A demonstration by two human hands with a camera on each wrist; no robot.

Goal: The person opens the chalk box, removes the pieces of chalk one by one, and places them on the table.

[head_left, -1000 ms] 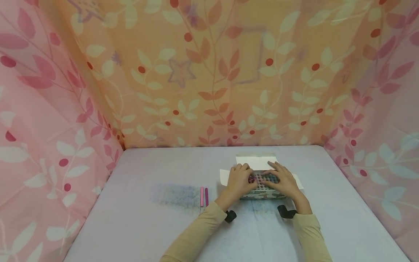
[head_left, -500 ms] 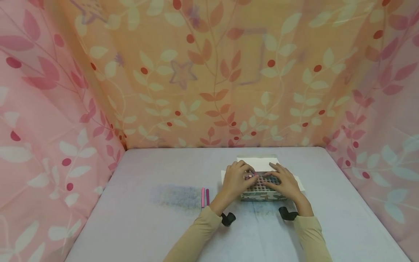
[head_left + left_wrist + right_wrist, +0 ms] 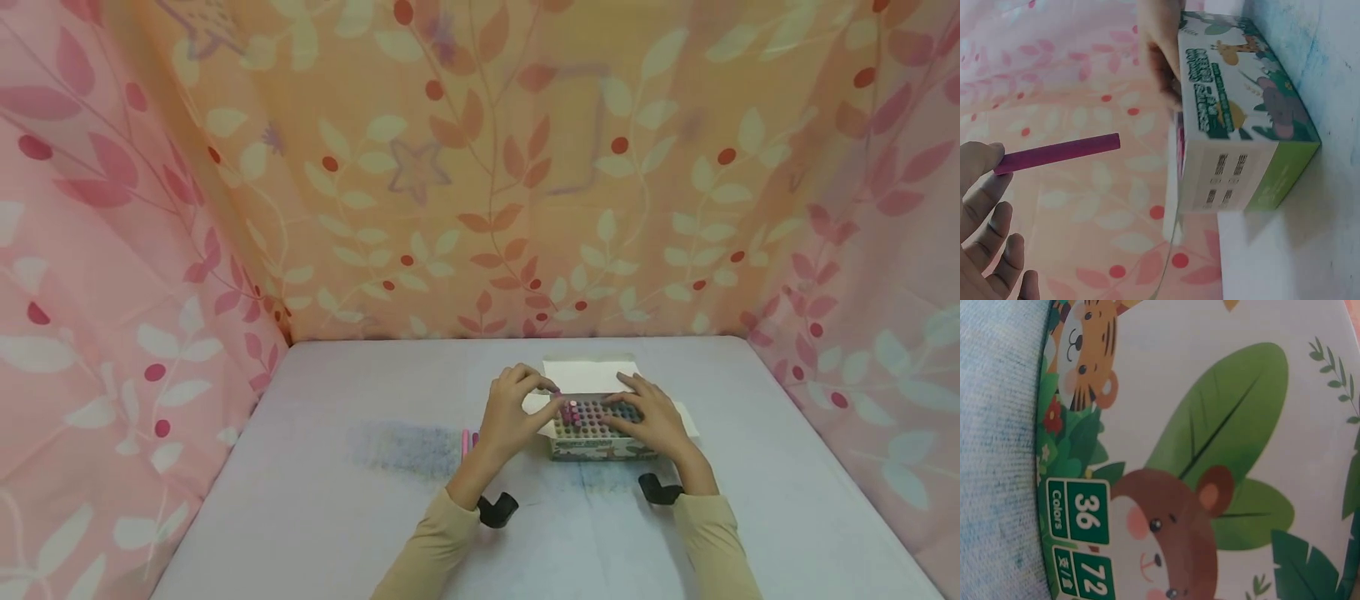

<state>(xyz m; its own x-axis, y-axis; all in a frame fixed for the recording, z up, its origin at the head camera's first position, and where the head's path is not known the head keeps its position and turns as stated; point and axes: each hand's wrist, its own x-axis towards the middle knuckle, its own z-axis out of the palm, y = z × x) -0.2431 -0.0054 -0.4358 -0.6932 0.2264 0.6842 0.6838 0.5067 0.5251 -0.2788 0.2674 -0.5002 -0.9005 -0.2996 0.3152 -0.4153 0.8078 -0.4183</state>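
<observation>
My left hand (image 3: 510, 417) is raised just left of the box, pinching a magenta crayon (image 3: 1060, 153) by one end between thumb and fingertip. The other fingers are spread below it. An illustrated crayon box (image 3: 603, 451) stands with its flaps up, crayon tips showing in rows of holes. A few pink and purple crayons (image 3: 573, 414) stick up higher at its left side. My right hand (image 3: 656, 421) rests over the right end of the box, thumb and fingers spread across its top. The right wrist view shows only the box's printed front (image 3: 1210, 437), close up.
Two pink and magenta crayons (image 3: 465, 442) lie on the white-covered table (image 3: 337, 525), partly behind the left forearm. A blue-grey smudge (image 3: 408, 452) marks the cloth. Floral curtains (image 3: 495, 167) enclose the back and sides.
My left hand has moved away from the box to the left, taking a magenta crayon with it and uncovering the raised crayons. The right hand has stayed on the box.
</observation>
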